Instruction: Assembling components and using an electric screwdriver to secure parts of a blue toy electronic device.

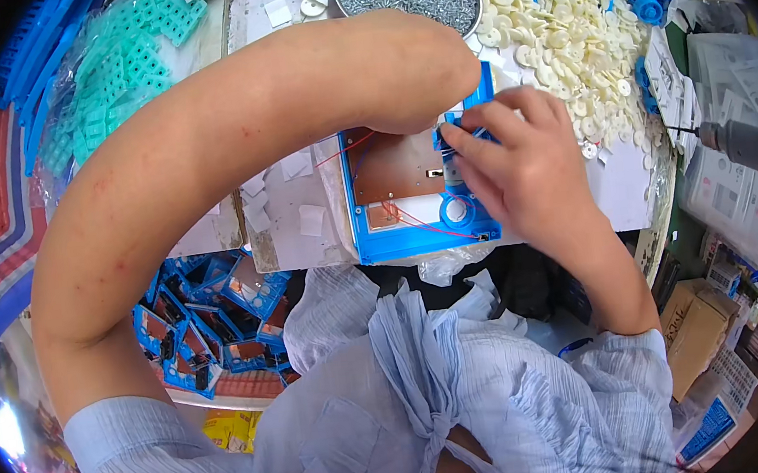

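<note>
A blue plastic casing (pixel 363 238) lies in front of me on the table, with a brown circuit board (pixel 394 163) and thin red wires (pixel 424 222) inside it. At its right side my right hand (pixel 524 161) is closed, thumb and fingers bent over a small blue plastic part (pixel 444 137). My left arm reaches across above the casing. The bent wrist end of my left hand (pixel 454 67) shows over the casing's far right corner, and its fingers are hidden from view.
Behind the casing stands a round metal bowl (pixel 478 14) of small screws. Cream plastic discs (pixel 562 42) are heaped at the right, green plastic parts (pixel 119 88) at the left. An electric screwdriver (pixel 743 138) hangs at far right. Several similar blue casings (pixel 212 314) lie piled below left.
</note>
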Available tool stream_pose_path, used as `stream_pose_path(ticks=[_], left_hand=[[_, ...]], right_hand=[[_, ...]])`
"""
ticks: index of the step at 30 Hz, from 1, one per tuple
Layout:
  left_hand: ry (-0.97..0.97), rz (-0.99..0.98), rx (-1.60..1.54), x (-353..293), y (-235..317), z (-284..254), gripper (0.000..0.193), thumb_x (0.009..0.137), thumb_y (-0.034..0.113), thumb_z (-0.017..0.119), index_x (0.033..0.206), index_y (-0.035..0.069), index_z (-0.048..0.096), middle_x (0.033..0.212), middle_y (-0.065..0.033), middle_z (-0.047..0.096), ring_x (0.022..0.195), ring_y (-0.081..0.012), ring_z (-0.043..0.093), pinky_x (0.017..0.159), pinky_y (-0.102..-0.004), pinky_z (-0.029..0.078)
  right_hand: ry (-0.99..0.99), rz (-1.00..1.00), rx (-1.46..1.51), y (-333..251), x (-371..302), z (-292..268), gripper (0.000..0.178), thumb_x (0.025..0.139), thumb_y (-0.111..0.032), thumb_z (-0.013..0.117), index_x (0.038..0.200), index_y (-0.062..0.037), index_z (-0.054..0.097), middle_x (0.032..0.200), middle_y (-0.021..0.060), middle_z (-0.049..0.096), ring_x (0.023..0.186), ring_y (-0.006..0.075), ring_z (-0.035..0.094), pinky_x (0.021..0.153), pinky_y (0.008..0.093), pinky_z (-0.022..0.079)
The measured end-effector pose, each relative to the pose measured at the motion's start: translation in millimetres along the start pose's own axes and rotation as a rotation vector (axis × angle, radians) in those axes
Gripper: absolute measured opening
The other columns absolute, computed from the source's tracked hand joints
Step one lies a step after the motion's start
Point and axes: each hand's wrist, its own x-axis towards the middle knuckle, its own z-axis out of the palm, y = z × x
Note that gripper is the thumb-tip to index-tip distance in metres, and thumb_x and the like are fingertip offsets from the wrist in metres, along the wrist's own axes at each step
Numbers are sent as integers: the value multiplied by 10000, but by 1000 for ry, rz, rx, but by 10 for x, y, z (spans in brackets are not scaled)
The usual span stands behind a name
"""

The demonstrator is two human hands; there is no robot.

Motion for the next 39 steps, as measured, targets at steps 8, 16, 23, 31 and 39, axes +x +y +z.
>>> stream_pose_path(ticks=[8, 16, 23, 31, 39], left_hand=[[59, 80, 158, -77, 75, -64, 86, 767, 86, 694, 799, 10, 718, 779, -180, 722, 753, -337, 741, 687, -425, 597], [-10, 16, 134, -42, 67, -19, 89, 789, 76, 683, 844, 14, 714, 817, -173, 729, 821, -328, 745, 722, -421, 598], [31, -113, 84, -24, 148, 48, 144, 813, 79, 679, 938, 10, 690, 875, -182, 732, 854, -345, 740, 749, -435, 595], [379, -185, -68, -225, 74, 283, 139, 883, 98, 651, 1012, 49, 667, 903, -147, 714, 855, -364, 702, 753, -446, 562], [742, -278, -345, -647, 271, 424, 120, 906, 9, 642, 1018, 32, 678, 930, -92, 671, 721, -232, 635, 666, -326, 505]], right_hand=[[-52, -60, -11, 43, -8, -18, 318, 767, -118, 712, 1070, -27, 743, 949, 45, 632, 974, 245, 594, 854, 378, 482], [63, 5, 34, 8, -59, 154, 342, 747, -96, 761, 1084, -42, 736, 954, 53, 637, 954, 257, 598, 739, 382, 494], [-27, 22, 0, -32, -47, 93, 390, 753, -118, 709, 1129, -14, 712, 940, 42, 602, 967, 255, 585, 750, 381, 493], [-50, 45, 49, -57, -145, -15, 458, 762, -89, 735, 1212, -21, 685, 1086, 104, 656, 1097, 316, 606, 883, 407, 547], [-38, 67, 130, -46, -136, -45, 410, 734, -77, 772, 1137, -16, 722, 1076, 100, 674, 1069, 324, 613, 881, 400, 551]])
